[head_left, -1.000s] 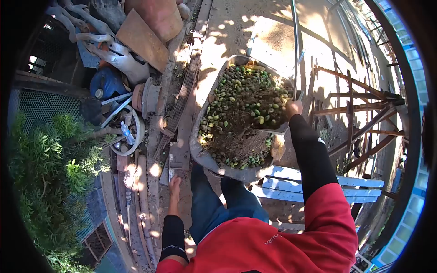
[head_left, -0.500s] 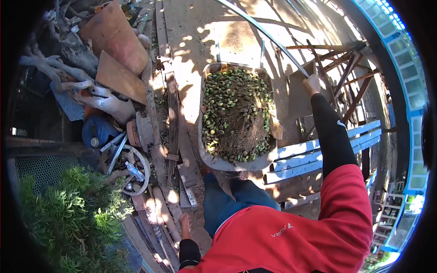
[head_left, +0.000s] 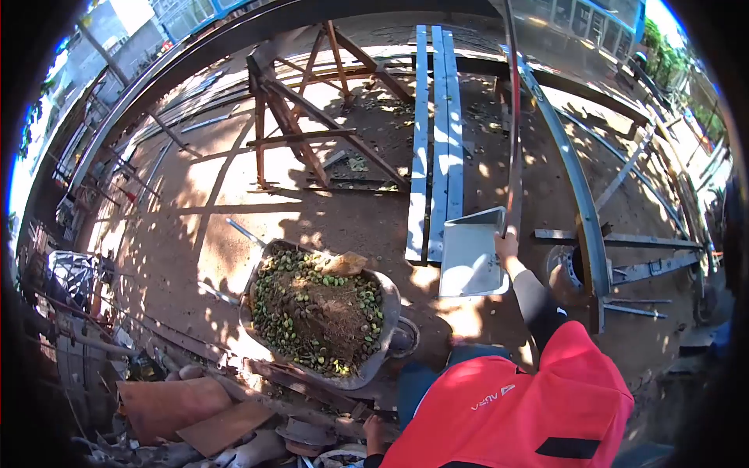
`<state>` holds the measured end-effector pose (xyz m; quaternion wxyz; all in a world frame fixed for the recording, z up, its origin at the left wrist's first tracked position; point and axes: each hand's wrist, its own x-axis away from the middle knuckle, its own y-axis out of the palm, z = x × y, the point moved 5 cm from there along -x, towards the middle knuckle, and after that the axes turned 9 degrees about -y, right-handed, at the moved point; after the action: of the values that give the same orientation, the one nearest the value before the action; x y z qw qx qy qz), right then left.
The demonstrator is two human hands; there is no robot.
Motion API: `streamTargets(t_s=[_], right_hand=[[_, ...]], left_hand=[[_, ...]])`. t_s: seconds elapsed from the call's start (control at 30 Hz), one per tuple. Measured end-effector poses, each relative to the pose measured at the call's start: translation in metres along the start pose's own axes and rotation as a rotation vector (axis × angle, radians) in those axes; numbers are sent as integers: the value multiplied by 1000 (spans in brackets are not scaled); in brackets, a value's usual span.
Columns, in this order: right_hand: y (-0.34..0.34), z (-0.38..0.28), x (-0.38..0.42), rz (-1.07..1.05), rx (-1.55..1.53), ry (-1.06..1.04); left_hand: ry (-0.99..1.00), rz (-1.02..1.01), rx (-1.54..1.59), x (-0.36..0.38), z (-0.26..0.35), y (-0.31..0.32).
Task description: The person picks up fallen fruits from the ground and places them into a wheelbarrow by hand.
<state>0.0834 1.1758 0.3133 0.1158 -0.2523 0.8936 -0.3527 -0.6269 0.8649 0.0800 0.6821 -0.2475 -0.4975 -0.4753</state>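
My right hand (head_left: 507, 245) is closed around the pole of a long-handled dustpan (head_left: 473, 256), whose pale, square pan shows just left of my fingers. The pole rises toward the top of the view. My left hand (head_left: 374, 428) hangs low at my side with loose fingers and seems to hold nothing. In front and to the left stands a grey wheelbarrow (head_left: 392, 310), heaped with brown soil and many small green and brown fruits (head_left: 292, 285). A light brown, flat piece (head_left: 346, 264) lies on the heap near the tray's rim.
Pale metal beams (head_left: 439, 140) lie beyond the dustpan, beside rusty trestles (head_left: 289, 117). A long blue-grey beam (head_left: 573, 171) and a metal wheel rim (head_left: 565, 269) are on the right. Rusty sheets (head_left: 173, 407) and scrap line the lower left.
My view has swung to the right, so the wheelbarrow now appears lower left. The pan of the dustpan is now plainly in sight; my right hand still grips its pole.
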Motion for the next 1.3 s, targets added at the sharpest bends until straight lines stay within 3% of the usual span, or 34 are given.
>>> streamTargets(t_s=[0.03,0.1,0.23,0.27,0.33,0.37,0.4,0.43,0.47,0.53,0.6,0.67,0.7,0.77,0.8,0.87,1.0,1.03,1.1,1.17,1.23,1.3], right_hand=[[-27,87,-9,105,-150,110],[-128,168,26,266,-205,329],[-299,382,142,612,-318,619],[-338,407,182,945,-219,810],[-394,489,272,1162,132,904],[-416,498,315,1176,170,950],[-442,497,356,1367,139,915],[-464,494,400,1556,109,867],[-482,495,442,1563,147,902],[-493,498,518,1782,-325,705],[-497,477,590,1917,-375,723],[-495,484,666,2053,-388,764],[-495,492,702,2076,-304,780],[-499,477,727,2077,-309,934],[-499,489,749,2003,-244,1002],[-501,502,762,1932,-290,995],[-508,551,732,1974,-324,1033],[-504,575,722,1939,-347,1052],[-489,626,698,1867,-415,1106],[-479,694,676,1845,-453,1221],[-428,776,701,1773,-505,1291],[-394,818,681,1721,-565,1392]], left_hand=[[-62,42,-164,4,-4,17],[-120,73,-443,-1,-9,57],[-40,-28,-906,-11,13,164],[-18,-65,-1006,-16,17,191],[-57,1,-1287,-8,29,261],[-165,-48,-1179,-30,28,278],[-37,-172,-1258,-12,34,321],[-52,-156,-1279,-8,38,356],[-13,-202,-1447,-14,42,386],[94,-330,-1660,-34,48,449],[196,-460,-1914,-77,51,506],[264,-361,-1971,-67,46,558],[389,-308,-1874,-62,41,577],[383,-368,-1604,-27,9,615],[379,-350,-1619,-4,-14,623],[395,-488,-1546,48,-67,636],[310,-574,-1997,67,-166,598],[407,-656,-2113,56,-183,577],[175,-592,-2342,73,-215,546],[76,-344,-2386,99,-246,529],[140,-327,-2443,79,-270,519],[193,-308,-2516,54,-283,517]])
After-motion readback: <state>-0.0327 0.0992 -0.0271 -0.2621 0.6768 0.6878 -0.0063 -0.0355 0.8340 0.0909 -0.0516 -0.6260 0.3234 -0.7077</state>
